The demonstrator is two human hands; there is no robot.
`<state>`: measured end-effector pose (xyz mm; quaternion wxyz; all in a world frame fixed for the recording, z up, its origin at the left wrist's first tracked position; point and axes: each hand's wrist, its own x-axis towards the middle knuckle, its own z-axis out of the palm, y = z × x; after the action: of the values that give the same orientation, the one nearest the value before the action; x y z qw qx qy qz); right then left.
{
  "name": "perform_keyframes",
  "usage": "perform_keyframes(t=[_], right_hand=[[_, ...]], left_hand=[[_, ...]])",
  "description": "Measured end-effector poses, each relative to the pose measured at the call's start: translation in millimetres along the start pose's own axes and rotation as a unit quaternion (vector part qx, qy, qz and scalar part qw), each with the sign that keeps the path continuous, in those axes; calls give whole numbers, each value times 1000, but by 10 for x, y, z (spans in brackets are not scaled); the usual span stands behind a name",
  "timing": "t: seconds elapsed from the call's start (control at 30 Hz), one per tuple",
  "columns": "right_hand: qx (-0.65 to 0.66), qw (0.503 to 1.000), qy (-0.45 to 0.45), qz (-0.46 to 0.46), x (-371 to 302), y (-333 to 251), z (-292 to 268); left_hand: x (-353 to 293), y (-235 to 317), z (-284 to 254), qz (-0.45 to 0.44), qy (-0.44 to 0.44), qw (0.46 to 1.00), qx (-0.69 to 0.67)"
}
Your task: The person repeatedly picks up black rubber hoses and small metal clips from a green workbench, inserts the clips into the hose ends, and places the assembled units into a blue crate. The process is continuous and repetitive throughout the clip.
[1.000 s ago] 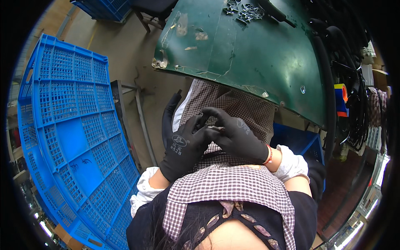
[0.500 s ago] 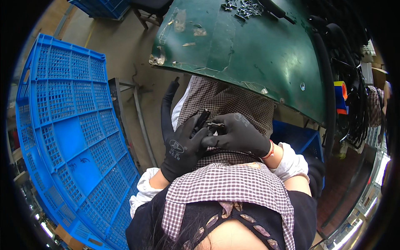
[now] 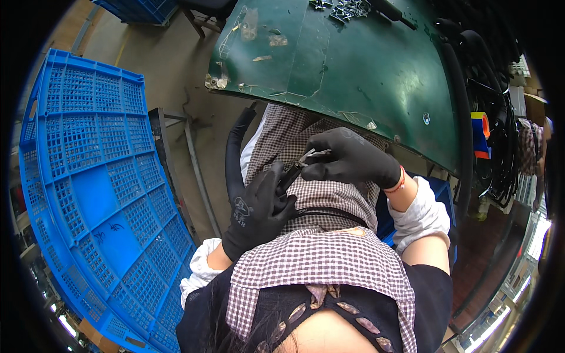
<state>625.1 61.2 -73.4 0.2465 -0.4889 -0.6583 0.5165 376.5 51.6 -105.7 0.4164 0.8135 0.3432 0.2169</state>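
Both my hands wear black gloves and meet above my lap. The fingers of my left hand (image 3: 259, 209) are wrapped round a short dark tube end (image 3: 289, 176), which sticks up toward the right. In my right hand (image 3: 347, 157), thumb and fingers pinch a small silver metal clip (image 3: 313, 155) at the tip of that tube end. The clip's exact shape is partly hidden by my fingers. A long black padded tube (image 3: 237, 138) rises beside my left hand; whether it joins the held end cannot be seen.
A green table (image 3: 365, 76) lies ahead, with several metal clips (image 3: 348, 10) and a black rod (image 3: 393, 13) at its far side. A large blue crate (image 3: 94, 188) stands at my left, another blue crate (image 3: 441, 191) under the table at right. Black tubes (image 3: 488, 117) hang at right.
My right hand has moved up and away from my left, and the silver clip shows more plainly. My left hand has shifted slightly down, still round the tube.
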Motion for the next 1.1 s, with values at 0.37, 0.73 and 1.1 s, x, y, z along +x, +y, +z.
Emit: perform_keyframes(t=[0.37, 0.73, 1.1], right_hand=[[22, 982, -174, 72, 164, -9, -184], [14, 979, -204, 20, 170, 55, -164], [187, 928, -299, 118, 309, 318, -6]], left_hand=[[-35, -98, 87, 45, 30, 998, -14], [69, 17, 1, 35, -24, 999, 23], [-24, -145, 72, 133, 45, 990, 21]])
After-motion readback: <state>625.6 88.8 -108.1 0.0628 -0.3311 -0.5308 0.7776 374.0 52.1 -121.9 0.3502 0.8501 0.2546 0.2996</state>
